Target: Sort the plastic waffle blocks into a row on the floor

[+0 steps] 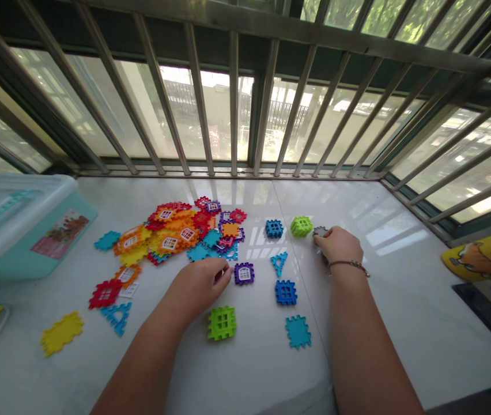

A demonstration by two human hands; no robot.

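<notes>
The right hand (336, 245) is apparently pinching a grey plastic interlocking tile (320, 231), just beside a lime-green plastic tile cube (301, 226). The left hand (200, 285) is resting loosely curled near a purple plastic window tile (244, 273); whether it is grasping anything is hidden. A careless wrist sweep could scatter the multicoloured tile heap (176, 230) ahead of it. The pink label (59, 233) on the clear-lidded teal storage box (7, 265) is showing no legible writing.

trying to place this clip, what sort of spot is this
Probably a home's enclosed balcony: upright steel window bars run across glass panes with trees beyond, a polished white stone-look ledge serves as the work surface, and a teal plastic storage box with a clear lid sits beside colourful plastic toy tiles.
</notes>
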